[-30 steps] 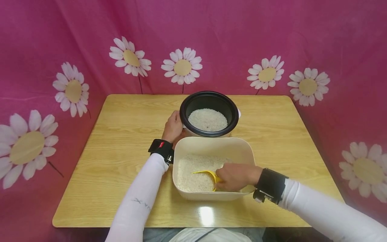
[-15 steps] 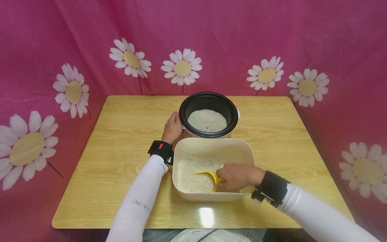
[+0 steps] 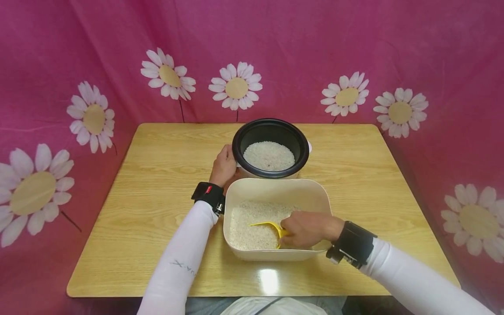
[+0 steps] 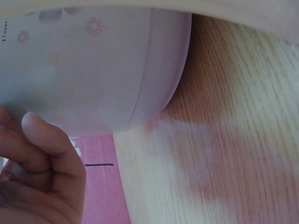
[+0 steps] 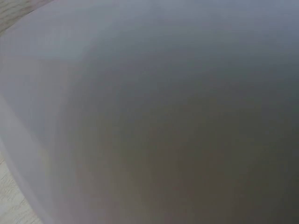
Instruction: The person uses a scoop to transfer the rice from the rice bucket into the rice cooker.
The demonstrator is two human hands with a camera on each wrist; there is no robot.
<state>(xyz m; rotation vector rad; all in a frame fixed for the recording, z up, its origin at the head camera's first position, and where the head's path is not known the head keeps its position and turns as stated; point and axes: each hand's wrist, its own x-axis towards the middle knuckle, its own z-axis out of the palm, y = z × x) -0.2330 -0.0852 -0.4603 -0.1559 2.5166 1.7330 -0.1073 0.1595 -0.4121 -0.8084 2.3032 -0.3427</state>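
A rice cooker with a black inner pot [image 3: 270,173] stands at the table's middle, white rice [image 3: 269,156] in its bottom. My left hand [image 3: 223,166] grips its left side, where a white handle partly shows. In the left wrist view that hand's [image 4: 44,163] fingers are curled beside the pale, flower-printed cooker body [image 4: 84,70]. Nearer me, a cream tub [image 3: 271,255] holds more rice [image 3: 250,234]. Inside the tub my right hand [image 3: 305,228] grips a yellow scoop [image 3: 281,232], whose lower part is sunk in the rice. The right wrist view is filled by a blurred pale surface.
The tub stands directly in front of the cooker, close to it. Both rest on a wooden table [image 3: 157,175] with rounded corners. A pink curtain [image 3: 291,52] printed with daisies encloses the back and both sides.
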